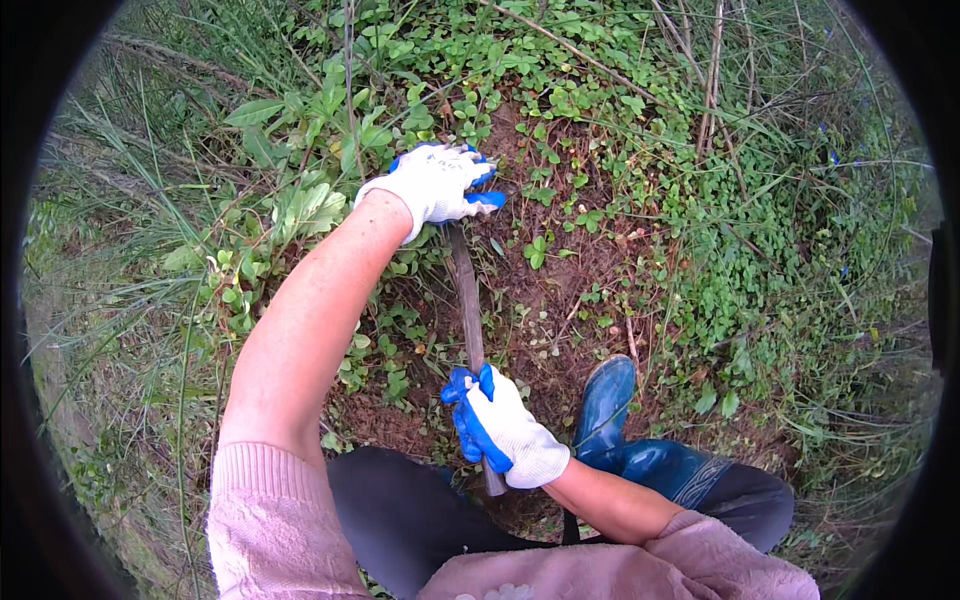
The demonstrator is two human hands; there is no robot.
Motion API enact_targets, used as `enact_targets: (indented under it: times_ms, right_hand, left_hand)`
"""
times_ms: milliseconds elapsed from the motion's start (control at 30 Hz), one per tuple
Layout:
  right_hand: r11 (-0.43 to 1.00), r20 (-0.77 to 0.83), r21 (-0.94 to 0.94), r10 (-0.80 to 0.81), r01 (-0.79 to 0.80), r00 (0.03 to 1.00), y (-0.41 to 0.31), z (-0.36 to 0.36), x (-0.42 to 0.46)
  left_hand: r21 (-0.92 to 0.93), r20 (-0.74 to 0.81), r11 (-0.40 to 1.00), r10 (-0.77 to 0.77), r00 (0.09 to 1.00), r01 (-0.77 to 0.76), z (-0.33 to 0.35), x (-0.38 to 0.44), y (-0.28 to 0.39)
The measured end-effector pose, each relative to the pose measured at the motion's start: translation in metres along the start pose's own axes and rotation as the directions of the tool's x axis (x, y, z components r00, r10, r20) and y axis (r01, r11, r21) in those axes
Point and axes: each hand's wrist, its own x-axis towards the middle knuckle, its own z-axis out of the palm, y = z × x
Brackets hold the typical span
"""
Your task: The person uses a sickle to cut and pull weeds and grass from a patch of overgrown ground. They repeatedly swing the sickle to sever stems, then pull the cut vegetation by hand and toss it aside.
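Observation:
My right hand (510, 431), in a white knit glove with blue coated palm and fingers, is closed around the lower part of a wooden tool handle (468, 300). The handle's butt end sticks out below the fist. Its far end runs under my left hand and the leaves, so the tool's head is hidden. My left hand (439, 184), gloved the same way, lies palm down over low green plants (311, 206) at the handle's far end. Its fingers point right, with the thumb apart from them. What lies beneath the palm is out of sight.
Brown soil (555, 300) with small leaves and dry roots lies right of the handle. A blue rubber boot (607, 405) stands on it. Dense creeping plants (697, 225) spread to the right. Dry stalks (711, 82) rise at the top right, and long grass (135, 300) grows at left.

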Motion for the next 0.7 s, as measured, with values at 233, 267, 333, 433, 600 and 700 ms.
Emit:
enact_targets:
  times_ms: [233, 267, 333, 433, 600, 700]
  right_hand:
    - [0.997, -0.08, -0.067, -0.033, 0.028, 0.996, 0.001, -0.033, 0.006]
    - [0.997, -0.089, -0.053, -0.065, 0.061, 0.994, -0.005, -0.033, 0.012]
    - [0.995, -0.076, -0.01, -0.102, 0.101, 0.992, -0.008, -0.034, 0.025]
    - [0.998, -0.099, -0.04, -0.052, 0.048, 0.994, -0.036, -0.037, 0.026]
    - [0.938, 0.105, -0.327, -0.083, 0.113, 0.991, -0.034, -0.035, 0.055]
    - [0.32, 0.17, -0.906, -0.325, 0.278, 0.93, -0.033, -0.02, 0.069]
  left_hand:
    - [0.285, 0.104, 0.953, -0.14, 0.985, 0.105, 0.063, -0.017, -0.066]
    - [0.322, 0.06, 0.944, -0.102, 0.993, 0.077, 0.061, -0.021, -0.061]
    - [0.311, -0.005, 0.946, -0.096, 0.995, 0.092, 0.067, -0.042, -0.06]
    - [0.179, 0.025, 0.979, -0.103, 0.994, 0.097, 0.071, -0.08, -0.044]
    - [0.308, 0.095, 0.932, -0.232, 0.968, 0.193, 0.071, -0.106, -0.042]
    - [0.383, 0.139, 0.9, -0.278, 0.95, 0.208, 0.076, -0.102, -0.043]
